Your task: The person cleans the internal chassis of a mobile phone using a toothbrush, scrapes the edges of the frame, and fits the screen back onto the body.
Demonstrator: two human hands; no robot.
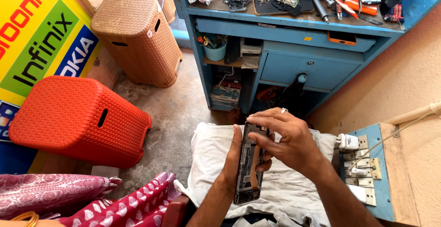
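The person sits with an opened phone (250,162) held upright over a white cloth (294,185) spread on the lap, and everything else in the room can be placed from that phone. The left hand (234,156) grips it along its left edge, thumb laid up the side and fingertips curling out from behind on the right, so the hand is closed around the body of the phone with the bare innards and an orange strip facing up. The right hand (287,139) comes over the phone's top end, fingers bunched narrow and pinching at the upper edge; a ring shows on one finger, and I cannot tell whether anything small sits between the fingertips. Beyond the phone, straight ahead, stands a blue workbench (294,25) with a drawer, its top strewn with phone parts, circuit boards and hand tools, and a small teal cup (215,50) of tools on the shelf beneath. To the left of the phone sits a red woven plastic stool (73,121) on the concrete floor, and further off on that side, nearer the bench, a tan stool (138,36) of the same make. Just right of the phone, beside the cloth, a blue board carries white switches and sockets (360,167) with a white charger plugged in at the top. Low and left of the phone lies patterned pink and red fabric (133,204)
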